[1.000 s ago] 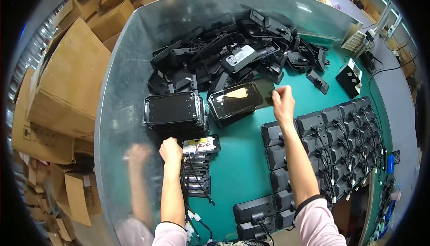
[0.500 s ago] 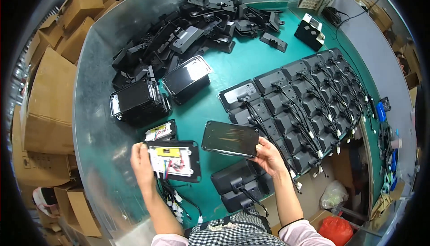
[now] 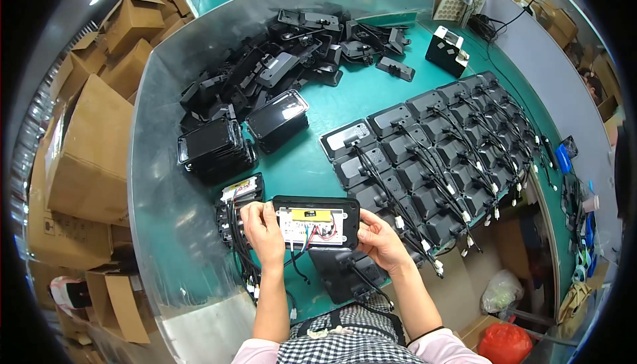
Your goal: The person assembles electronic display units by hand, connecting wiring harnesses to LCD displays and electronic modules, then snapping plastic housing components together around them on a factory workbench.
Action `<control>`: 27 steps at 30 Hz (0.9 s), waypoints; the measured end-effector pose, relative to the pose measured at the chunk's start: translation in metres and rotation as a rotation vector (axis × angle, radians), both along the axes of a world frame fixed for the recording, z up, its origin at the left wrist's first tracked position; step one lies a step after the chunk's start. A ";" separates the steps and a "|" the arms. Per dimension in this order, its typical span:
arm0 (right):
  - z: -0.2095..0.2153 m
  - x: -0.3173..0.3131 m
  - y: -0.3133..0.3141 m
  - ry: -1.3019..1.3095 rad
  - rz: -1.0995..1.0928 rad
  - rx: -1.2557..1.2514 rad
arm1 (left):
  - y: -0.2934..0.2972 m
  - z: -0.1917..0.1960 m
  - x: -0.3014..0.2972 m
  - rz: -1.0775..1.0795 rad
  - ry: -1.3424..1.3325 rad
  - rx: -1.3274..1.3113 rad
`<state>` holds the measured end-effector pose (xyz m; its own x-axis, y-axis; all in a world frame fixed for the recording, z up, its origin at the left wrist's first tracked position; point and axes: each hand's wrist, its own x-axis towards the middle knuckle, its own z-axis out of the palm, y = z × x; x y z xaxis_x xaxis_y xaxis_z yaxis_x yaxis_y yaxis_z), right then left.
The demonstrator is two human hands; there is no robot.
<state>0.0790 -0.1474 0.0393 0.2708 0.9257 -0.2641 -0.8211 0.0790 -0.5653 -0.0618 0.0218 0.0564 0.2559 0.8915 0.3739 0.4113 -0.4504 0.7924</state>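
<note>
Between my two hands is a black rectangular display panel assembly point(image 3: 315, 203), its back facing up. A white module point(image 3: 332, 233) with a yellow-topped part and coloured wires sits on that back. My left hand point(image 3: 265, 238) pinches the assembly's left edge; my right hand point(image 3: 385, 243) grips the right edge. From the module a black cable hangs toward the bench. To the left, more wired modules point(image 3: 241, 190) lie stacked, their cables point(image 3: 247, 268) bunched below. Partly hidden under the held assembly is a black housing point(image 3: 336, 278) with a cable. Whether the glossy plate lies beneath the module cannot be seen fully.
Two stacks of glossy black plates point(image 3: 277, 113) stand beyond my left hand. A heap of black housings point(image 3: 279, 69) lies behind them. Rows of cabled black housings point(image 3: 428, 142) cover the right side. A metal rim point(image 3: 147, 185) edges the green bench point(image 3: 292, 168).
My left hand has brought the wired panel rightward and my right hand has come in with the glossy plate. The two pieces, apart before, are now together between both hands.
</note>
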 end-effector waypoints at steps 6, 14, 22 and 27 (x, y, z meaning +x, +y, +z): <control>0.025 -0.021 0.006 -0.083 -0.025 0.007 | -0.010 0.000 -0.017 0.109 -0.029 -0.078; 0.024 -0.050 0.032 -0.581 -0.354 -0.061 | -0.028 0.021 -0.032 0.004 -0.379 -0.268; 0.040 -0.052 0.029 -0.520 -0.327 0.036 | -0.041 0.057 -0.065 -0.222 -0.557 -0.468; 0.036 -0.063 0.018 -0.629 -0.037 0.192 | -0.045 0.090 -0.052 -0.330 -0.881 -0.509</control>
<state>0.0160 -0.1296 0.0752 0.3517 0.9279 0.1239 -0.3335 0.2479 -0.9096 -0.1143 -0.0228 0.1461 0.3343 0.9307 0.1485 -0.4799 0.0325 0.8767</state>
